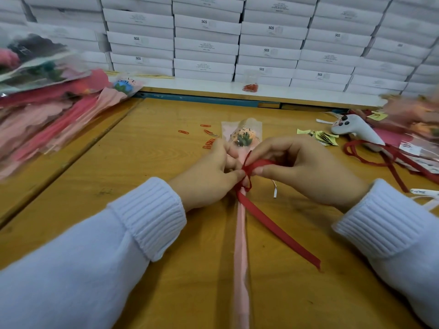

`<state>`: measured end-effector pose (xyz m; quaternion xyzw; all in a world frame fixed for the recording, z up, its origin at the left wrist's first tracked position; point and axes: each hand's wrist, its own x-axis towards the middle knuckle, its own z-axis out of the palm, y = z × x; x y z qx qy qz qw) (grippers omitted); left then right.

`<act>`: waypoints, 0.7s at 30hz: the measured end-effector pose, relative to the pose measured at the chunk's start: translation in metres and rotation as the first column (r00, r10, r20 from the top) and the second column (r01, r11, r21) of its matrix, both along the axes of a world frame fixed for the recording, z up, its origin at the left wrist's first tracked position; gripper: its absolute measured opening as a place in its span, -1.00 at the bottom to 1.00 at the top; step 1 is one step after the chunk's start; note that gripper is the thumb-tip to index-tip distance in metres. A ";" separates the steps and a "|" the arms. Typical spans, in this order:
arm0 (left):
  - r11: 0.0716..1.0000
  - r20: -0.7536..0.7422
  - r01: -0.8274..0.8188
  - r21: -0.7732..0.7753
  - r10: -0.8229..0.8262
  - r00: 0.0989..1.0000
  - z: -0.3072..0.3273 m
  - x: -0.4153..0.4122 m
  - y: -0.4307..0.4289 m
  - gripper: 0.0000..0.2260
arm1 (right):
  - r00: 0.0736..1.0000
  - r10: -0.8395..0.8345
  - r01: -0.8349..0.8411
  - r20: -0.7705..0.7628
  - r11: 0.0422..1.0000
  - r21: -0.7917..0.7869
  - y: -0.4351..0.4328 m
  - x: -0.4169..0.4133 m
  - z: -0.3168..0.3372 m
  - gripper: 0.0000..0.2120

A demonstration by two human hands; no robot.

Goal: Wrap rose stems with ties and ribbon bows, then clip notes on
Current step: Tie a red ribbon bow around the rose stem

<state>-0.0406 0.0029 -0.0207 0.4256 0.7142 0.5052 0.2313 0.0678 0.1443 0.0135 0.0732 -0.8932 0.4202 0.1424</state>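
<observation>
A wrapped rose (244, 136) in a clear sleeve lies on the wooden table (142, 143), its pink stem (241, 245) running toward me. A red ribbon (273, 226) is knotted round the stem just below the flower. My left hand (206, 179) pinches the ribbon at the knot. My right hand (306, 172) holds a ribbon loop between thumb and fingers. One long ribbon tail trails down to the right. Several red paper clips (207, 137) lie just left of the flower. Yellow note slips (320, 136) lie to its right.
A heap of wrapped roses (47, 96) fills the left side. More wrapped roses (413, 119), loose red ribbon (370, 160) and a white controller (358, 131) sit at right. White boxes (206, 43) are stacked along the back, with a bag of clips (250, 87) on the ledge.
</observation>
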 end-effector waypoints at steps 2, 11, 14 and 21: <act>1.000 -0.024 -0.004 -0.007 0.004 1.000 0.000 0.001 -0.001 -0.88 | 1.000 0.021 -0.021 -0.008 1.000 0.001 0.001 0.001 0.003 -0.85; 0.996 -0.120 -0.084 -0.028 0.080 0.990 -0.001 0.001 0.000 -0.89 | 0.942 0.249 -0.199 0.223 0.954 -0.223 0.007 0.006 0.008 -0.78; 0.997 -0.142 -0.069 -0.017 0.066 0.988 0.001 0.002 -0.001 -0.94 | 0.956 0.211 -0.154 0.205 0.952 -0.264 0.010 0.006 0.007 -0.79; 0.997 -0.219 -0.065 -0.045 0.054 0.974 0.004 0.004 -0.003 -0.81 | 1.000 -0.012 0.015 0.024 0.986 -0.166 0.000 0.004 0.007 -0.81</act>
